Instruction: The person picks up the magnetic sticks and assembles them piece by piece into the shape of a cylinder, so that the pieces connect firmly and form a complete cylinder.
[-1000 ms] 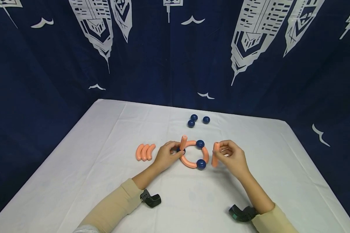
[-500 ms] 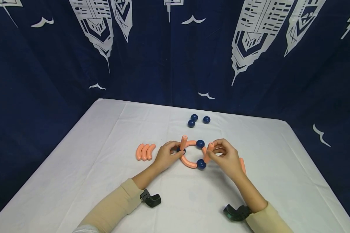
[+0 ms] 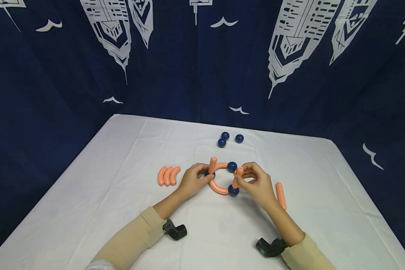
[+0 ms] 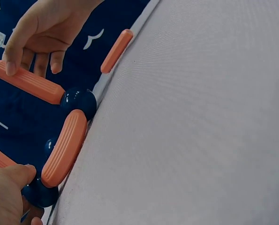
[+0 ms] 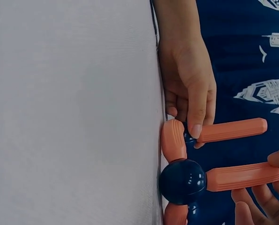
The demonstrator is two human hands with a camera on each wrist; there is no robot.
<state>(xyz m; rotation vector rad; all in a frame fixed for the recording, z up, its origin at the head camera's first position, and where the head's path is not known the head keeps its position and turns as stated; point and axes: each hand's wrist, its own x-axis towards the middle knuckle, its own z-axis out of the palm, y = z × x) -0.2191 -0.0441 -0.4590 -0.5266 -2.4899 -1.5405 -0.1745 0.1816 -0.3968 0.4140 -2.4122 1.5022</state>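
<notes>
A ring of curved orange rods (image 3: 219, 189) joined by blue balls lies on the table. My left hand (image 3: 192, 182) pinches the ring's left blue ball (image 4: 41, 193), from which a straight orange rod (image 3: 213, 165) stands up. Between thumb and fingers, my right hand (image 3: 259, 184) holds another straight orange rod (image 5: 247, 176) upright. Its lower end meets the near-right blue ball (image 5: 183, 182) of the ring. The far blue ball (image 3: 232, 166) bears no upright rod. My right fingers partly hide the ring's right side.
Three curved orange rods (image 3: 168, 176) lie side by side left of the ring. Three loose blue balls (image 3: 221, 143) sit toward the back of the white table (image 3: 128, 221). A single straight orange rod (image 3: 281, 195) lies right of my right hand.
My right hand has moved left with its straight orange rod, bringing it from beside the ring onto the near-right ball. The loose rod on the right has come into view. My left hand stays put.
</notes>
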